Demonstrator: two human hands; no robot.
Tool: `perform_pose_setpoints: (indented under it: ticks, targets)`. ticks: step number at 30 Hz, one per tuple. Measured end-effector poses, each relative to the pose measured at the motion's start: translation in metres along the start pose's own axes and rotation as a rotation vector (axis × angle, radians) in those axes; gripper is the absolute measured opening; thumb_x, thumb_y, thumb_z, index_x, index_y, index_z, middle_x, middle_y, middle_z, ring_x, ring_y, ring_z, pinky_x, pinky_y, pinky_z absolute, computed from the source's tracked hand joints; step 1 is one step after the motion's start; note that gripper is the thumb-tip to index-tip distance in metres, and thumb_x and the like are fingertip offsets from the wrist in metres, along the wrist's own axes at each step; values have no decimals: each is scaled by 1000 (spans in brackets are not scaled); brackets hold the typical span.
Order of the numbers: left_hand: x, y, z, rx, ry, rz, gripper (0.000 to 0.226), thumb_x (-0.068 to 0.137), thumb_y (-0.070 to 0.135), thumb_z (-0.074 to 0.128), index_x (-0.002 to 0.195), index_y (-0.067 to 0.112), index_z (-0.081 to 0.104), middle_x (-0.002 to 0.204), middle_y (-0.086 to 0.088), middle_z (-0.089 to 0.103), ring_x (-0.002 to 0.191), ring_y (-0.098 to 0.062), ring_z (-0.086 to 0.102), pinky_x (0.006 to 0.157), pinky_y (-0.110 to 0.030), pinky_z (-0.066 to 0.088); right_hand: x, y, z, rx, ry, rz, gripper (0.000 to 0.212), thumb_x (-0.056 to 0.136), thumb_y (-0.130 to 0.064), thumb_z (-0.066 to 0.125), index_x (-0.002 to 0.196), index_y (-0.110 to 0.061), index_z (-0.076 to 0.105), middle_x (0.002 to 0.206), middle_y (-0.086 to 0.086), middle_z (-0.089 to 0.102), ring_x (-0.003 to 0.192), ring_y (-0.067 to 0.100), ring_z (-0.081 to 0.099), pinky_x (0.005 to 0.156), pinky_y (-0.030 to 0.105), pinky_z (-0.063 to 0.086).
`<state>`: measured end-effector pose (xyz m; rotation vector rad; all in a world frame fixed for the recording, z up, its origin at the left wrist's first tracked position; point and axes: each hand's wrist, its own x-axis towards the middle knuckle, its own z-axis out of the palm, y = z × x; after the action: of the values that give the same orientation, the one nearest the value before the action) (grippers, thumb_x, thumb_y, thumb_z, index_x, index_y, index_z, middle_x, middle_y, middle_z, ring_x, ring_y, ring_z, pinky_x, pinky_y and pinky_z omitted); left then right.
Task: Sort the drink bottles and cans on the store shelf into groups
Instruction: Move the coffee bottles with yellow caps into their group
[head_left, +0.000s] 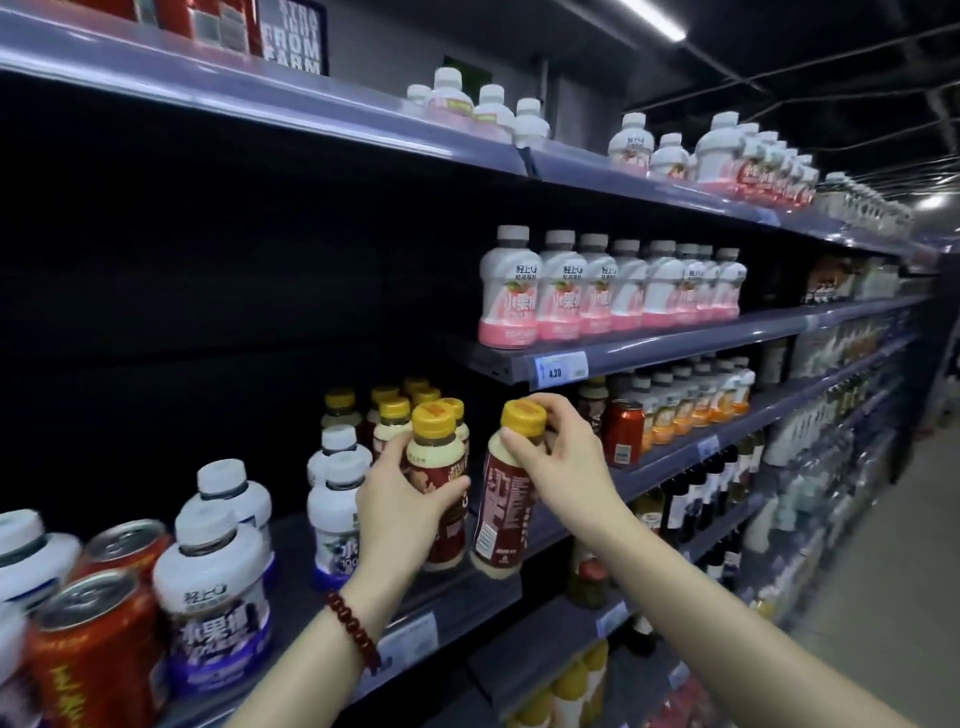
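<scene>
The maroon-labelled, yellow-capped plastic bottle (506, 486) hangs tilted at the shelf edge (457, 597), pinched by its neck in the right hand (558, 457). Just beside it, the left hand (402, 501) wraps a matching bottle (436, 483). Such a light neck pinch risks the bottle slipping or knocking its neighbour.

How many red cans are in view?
3, maybe more hidden. Two red cans sit at the lower left among the white bottles: the front can and the one behind it. A third can stands right of the held bottles.
</scene>
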<state>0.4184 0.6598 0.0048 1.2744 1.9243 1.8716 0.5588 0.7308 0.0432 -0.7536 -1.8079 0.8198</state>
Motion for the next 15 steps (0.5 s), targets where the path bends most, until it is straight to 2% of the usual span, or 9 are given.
perform_pose_setpoints:
  ticks: [2,4,6,9,11,13,15]
  targets:
    - [5,-5,10,28,28,3,57,68,16,83,118,25,58,92,19,62,89,-6,61,87,-31,52,19,9,7,-1,-47,-21,26,86,-19,68,107,-23,54,98,-10,64,96,7,63,87,25,49]
    - [9,-15,19,68,62,-3,59,69,17,83,121,21,57,94,14,61,92,-9,60,83,-26,49,34,21,15,-11,-97,-35,26,86,-18,68,108,-22,55,96,-11,64,92,2,61,81,18,46]
    - [13,-25,26,106,89,-6,59,70,16,82,123,20,56,98,13,60,95,-9,59,78,-20,45,47,34,24,-14,-140,-29,28,86,-18,68,111,-20,55,99,-9,64,92,3,61,80,17,47]
    - [23,-37,36,144,133,-29,61,70,15,81,124,20,54,107,8,63,105,-15,61,87,-26,46,62,51,37,4,-203,-5,32,86,-18,67,116,-17,56,105,-4,65,97,10,63,87,27,52]
    - [29,-45,42,180,159,-31,61,70,15,80,124,20,53,114,3,64,109,-17,60,93,-31,47,69,60,44,20,-236,-7,33,87,-18,67,117,-17,55,104,-4,65,94,7,63,86,28,53]
    - [32,-49,49,205,194,-24,64,72,14,78,129,18,50,120,-1,63,113,-19,58,99,-36,47,74,69,47,28,-262,-13,34,87,-18,66,119,-17,55,104,-4,65,91,1,61,80,21,51]
    - [32,-50,54,224,224,-13,66,75,13,76,134,17,46,124,-3,59,116,-18,55,102,-35,44,76,75,48,45,-280,-29,33,88,-18,65,119,-17,55,102,-7,64,90,-2,60,74,9,48]
